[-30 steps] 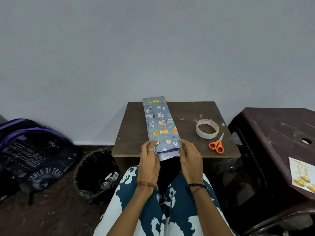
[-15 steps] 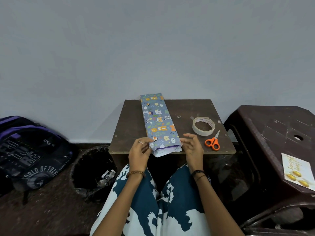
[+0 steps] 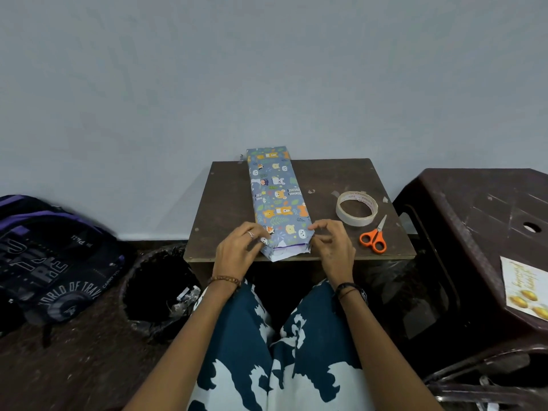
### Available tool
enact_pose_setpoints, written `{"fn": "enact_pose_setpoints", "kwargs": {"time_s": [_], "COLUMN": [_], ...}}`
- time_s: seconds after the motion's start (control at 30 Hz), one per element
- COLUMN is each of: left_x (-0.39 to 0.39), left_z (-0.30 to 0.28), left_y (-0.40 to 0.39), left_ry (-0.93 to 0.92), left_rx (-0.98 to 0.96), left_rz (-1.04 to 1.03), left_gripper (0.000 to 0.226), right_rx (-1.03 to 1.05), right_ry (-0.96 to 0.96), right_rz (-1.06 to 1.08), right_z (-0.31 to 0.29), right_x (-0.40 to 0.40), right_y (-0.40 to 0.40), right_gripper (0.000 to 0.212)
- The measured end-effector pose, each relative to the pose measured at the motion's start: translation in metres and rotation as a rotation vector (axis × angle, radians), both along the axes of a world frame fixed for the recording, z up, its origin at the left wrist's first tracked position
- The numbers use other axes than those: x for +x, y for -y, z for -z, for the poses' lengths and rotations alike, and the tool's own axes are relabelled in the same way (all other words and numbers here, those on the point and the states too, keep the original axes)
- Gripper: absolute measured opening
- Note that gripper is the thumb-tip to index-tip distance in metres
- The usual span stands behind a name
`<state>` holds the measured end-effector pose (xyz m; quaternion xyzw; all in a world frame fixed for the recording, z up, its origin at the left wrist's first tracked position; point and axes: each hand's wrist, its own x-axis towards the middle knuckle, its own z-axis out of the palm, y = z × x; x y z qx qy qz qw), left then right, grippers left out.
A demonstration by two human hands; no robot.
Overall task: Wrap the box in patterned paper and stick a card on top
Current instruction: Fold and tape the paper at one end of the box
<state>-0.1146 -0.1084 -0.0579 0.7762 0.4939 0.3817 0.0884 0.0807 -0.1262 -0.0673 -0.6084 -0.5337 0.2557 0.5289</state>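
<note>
A long box wrapped in blue animal-patterned paper (image 3: 277, 203) lies lengthwise on the small brown table (image 3: 228, 203). Its near end reaches the table's front edge, where white paper and a purple strip show. My left hand (image 3: 238, 252) holds the box's near left corner, fingers pressed on the paper. My right hand (image 3: 333, 244) is beside the near right corner with its fingers spread, the fingertips just touching the edge. A white card with gold print (image 3: 525, 287) lies on the dark plastic stool (image 3: 489, 209) at the right.
A roll of tape (image 3: 356, 207) and orange-handled scissors (image 3: 373, 237) lie on the table's right side. A black bin (image 3: 161, 287) with paper scraps stands left of my knees. A dark backpack (image 3: 50, 256) sits on the floor at the left.
My hands moved from the box's near end flap out to its two near corners. The right hand's fingers have spread apart. The view tilted down slightly.
</note>
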Motion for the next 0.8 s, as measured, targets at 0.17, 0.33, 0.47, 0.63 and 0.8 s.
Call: {"fn": "enact_pose_setpoints", "kwargs": {"time_s": [0.17,0.33,0.47,0.63,0.8], "left_x": [-0.001,-0.002,-0.002,0.000,0.002], "left_z": [0.001,0.005,0.009,0.011,0.007], "left_y": [-0.002,-0.006,-0.007,-0.010,-0.006], "left_ry": [0.076,0.155,0.159,0.155,0.198], "left_rx": [-0.028,-0.069,-0.116,-0.221,-0.244], "left_rz": [-0.006,0.026,0.048,0.009,-0.023], "left_gripper": [0.026,0.031,0.025,0.020,0.018], "right_rx": [0.037,0.065,0.038,0.007,0.013], "right_ry": [0.049,0.123,0.122,0.105,0.115], "right_rz": [0.003,-0.007,0.000,0.009,-0.005], "right_z": [-0.001,0.005,0.010,0.008,0.008], "right_x": [0.000,0.002,0.005,0.006,0.005], "right_y": [0.000,-0.001,-0.005,-0.006,-0.006], "right_gripper": [0.042,0.027,0.031,0.025,0.021]}}
